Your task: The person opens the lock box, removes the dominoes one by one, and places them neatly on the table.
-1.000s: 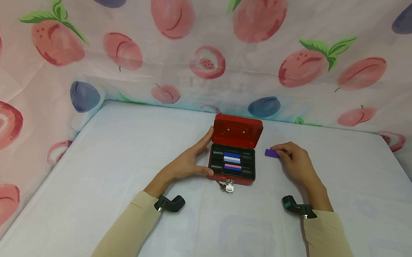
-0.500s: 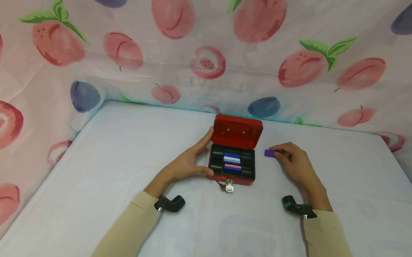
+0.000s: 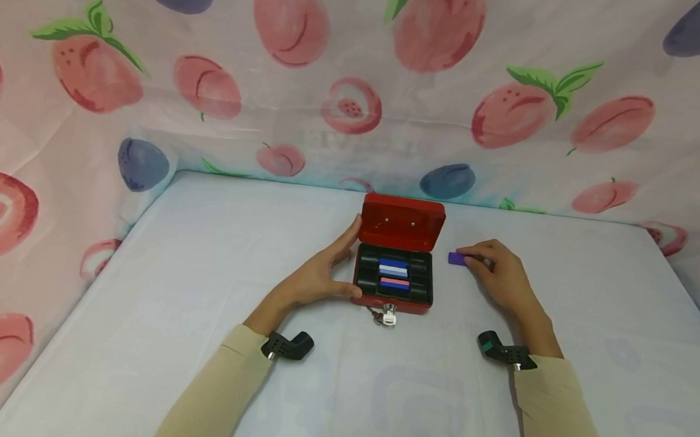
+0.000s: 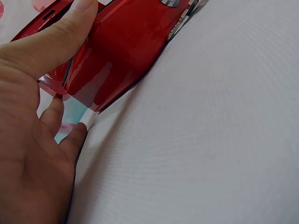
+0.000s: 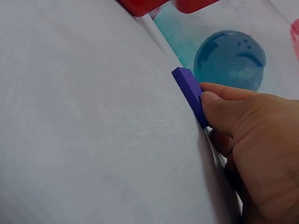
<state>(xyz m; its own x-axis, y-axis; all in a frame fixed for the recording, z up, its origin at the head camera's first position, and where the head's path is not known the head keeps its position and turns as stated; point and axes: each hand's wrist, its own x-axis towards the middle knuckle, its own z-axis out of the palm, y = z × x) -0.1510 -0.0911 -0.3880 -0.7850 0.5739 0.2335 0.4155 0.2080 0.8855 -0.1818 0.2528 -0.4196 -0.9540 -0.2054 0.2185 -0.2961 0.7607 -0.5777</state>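
A silver key (image 3: 389, 317) is being held at the front of a red box (image 3: 411, 308). The box is being touched at its left side by the left hand (image 3: 316, 276), its fingers extended, unclenched. Coloured blocks (image 3: 393, 272) are being held in the black tray (image 3: 421, 291). Right of the box, a purple block (image 3: 457, 258) is being pinched by the right hand (image 3: 503, 276). Behind the tray, the raised lid (image 3: 402, 228) is being backed by fruit-patterned cloth (image 3: 403, 135).

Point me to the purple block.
In the head view, the purple block is right of, and apart from, the open red box, pinched in the right hand; the right wrist view shows it slightly right of centre.
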